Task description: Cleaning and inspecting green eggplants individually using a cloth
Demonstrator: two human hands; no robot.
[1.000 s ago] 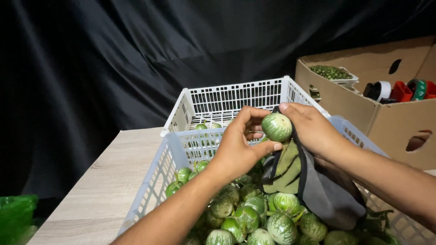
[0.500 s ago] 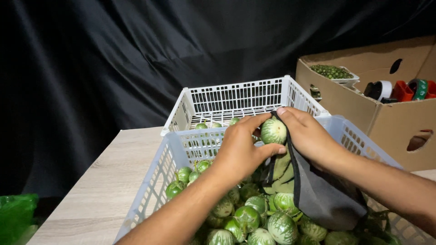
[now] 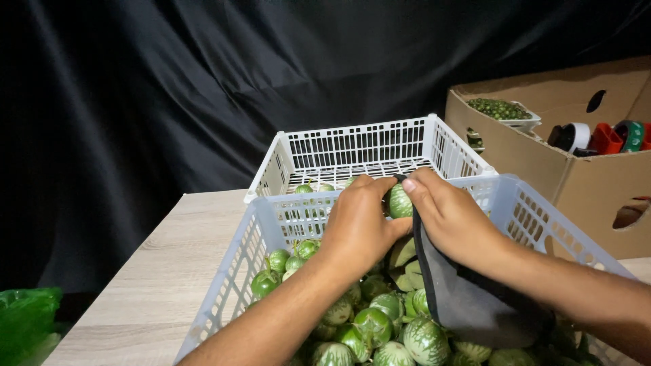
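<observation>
Both hands lower vs earlier. Left hand [image 3: 359, 227] & right hand [image 3: 451, 220] have fingers pinched on one green striped eggplant [image 3: 400, 202] above the near white crate [image 3: 522, 210]; dark cloth [image 3: 468, 298] under right, prob. wiping. Next calls for steady grip.

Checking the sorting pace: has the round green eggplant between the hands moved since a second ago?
Yes. The round green eggplant has dropped slightly, held by the left hand and right hand, down to the near basket's far rim.
</observation>
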